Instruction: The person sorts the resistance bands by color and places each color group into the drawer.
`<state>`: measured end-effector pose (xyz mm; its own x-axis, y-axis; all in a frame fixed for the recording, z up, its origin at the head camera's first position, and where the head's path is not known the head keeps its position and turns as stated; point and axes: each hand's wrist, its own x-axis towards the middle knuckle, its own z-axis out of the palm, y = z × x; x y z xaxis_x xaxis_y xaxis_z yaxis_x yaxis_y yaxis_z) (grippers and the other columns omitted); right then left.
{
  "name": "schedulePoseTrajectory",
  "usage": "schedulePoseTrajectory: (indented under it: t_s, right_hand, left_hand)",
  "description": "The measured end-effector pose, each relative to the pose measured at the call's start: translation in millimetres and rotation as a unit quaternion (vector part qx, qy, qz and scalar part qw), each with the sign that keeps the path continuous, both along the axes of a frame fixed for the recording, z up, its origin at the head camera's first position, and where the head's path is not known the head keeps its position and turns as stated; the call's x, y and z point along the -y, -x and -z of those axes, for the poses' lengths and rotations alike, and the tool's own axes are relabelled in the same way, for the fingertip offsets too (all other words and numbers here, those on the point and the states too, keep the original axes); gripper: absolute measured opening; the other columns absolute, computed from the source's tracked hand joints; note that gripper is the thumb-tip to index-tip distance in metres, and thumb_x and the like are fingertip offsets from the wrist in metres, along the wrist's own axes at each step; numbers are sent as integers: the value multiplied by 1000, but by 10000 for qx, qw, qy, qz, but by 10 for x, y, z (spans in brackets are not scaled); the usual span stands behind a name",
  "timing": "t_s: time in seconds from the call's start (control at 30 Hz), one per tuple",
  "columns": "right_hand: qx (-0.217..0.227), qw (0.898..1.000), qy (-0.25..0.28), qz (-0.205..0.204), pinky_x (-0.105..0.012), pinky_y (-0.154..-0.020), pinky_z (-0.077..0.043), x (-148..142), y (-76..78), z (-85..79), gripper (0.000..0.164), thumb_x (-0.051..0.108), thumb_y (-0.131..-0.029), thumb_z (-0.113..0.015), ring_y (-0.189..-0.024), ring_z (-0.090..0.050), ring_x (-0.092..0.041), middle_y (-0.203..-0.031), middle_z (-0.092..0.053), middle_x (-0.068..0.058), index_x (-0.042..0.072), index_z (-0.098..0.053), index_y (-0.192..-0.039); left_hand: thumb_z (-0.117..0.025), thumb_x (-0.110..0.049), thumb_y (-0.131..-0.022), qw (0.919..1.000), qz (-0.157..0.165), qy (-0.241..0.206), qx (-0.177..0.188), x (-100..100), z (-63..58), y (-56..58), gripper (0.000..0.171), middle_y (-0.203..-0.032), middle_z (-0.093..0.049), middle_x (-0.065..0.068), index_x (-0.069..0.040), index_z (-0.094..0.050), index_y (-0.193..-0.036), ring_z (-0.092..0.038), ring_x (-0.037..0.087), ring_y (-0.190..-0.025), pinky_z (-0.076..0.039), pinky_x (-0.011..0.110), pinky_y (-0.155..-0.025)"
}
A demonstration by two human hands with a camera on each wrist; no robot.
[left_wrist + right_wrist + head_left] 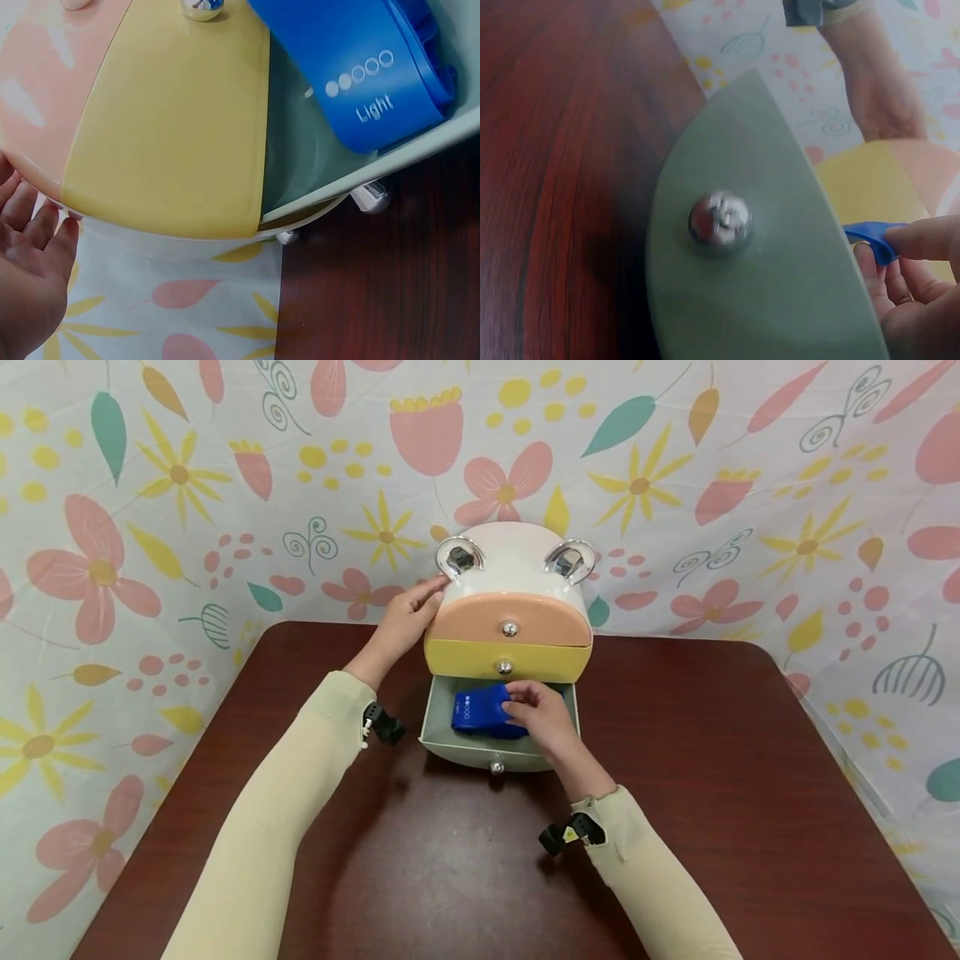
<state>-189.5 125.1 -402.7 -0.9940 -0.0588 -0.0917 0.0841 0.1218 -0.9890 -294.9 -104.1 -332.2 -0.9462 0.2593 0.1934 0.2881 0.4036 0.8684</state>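
A small cabinet (525,560) with a white rounded top and silver ears has its green bottom drawer (457,755) pulled out. Inside that drawer lies a folded blue resistance band (360,75), printed "Light" with a row of dots. My right hand (549,720) reaches over the drawer and pinches the band's right end between thumb and fingers; the right wrist view has the pinched blue edge (876,234) just behind the drawer front. Against the cabinet's upper left side, my left hand (401,625) rests with its fingers extended.
Above the open drawer, the yellow drawer (465,656) and the orange drawer (472,614) are closed, each with a silver knob. The cabinet stands at the back of a dark reddish-brown table (712,760), before a flower-patterned cloth (637,435).
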Motion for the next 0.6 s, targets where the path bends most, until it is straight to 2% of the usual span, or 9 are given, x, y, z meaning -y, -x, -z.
schedulePoseTrajectory:
  t_s: [0.2,0.37,0.6]
  right_hand:
    - [220,9981,-576,79,-38,-88,-63,-98,43,23,29,-1,-99,-59,-87,-60,-10,-102,-60,-8,-9,-59,-127]
    - [91,9939,-1091,119,-42,-90,-63,-145,80,100,30,-1,-98,-60,-92,-62,-17,-111,-61,-17,-7,-60,-127]
    - [200,9900,-1388,143,-48,-96,-61,-183,75,109,32,0,-99,-59,-100,-62,-27,-115,-59,-21,-7,-58,-130]
  left_hand:
    - [-47,-25,-110,10000,-24,15,10,1,3,23,45,-163,-44,9,-12,-50,-153,-33,26,-157,-34,42,-127]
    - [-47,-25,-110,10000,-19,49,-23,5,-9,17,45,-163,-44,9,-12,-49,-154,-34,26,-156,-34,43,-127]
    - [-47,-25,-110,10000,7,7,10,7,1,12,45,-163,-44,9,-12,-49,-154,-34,25,-156,-36,42,-126]
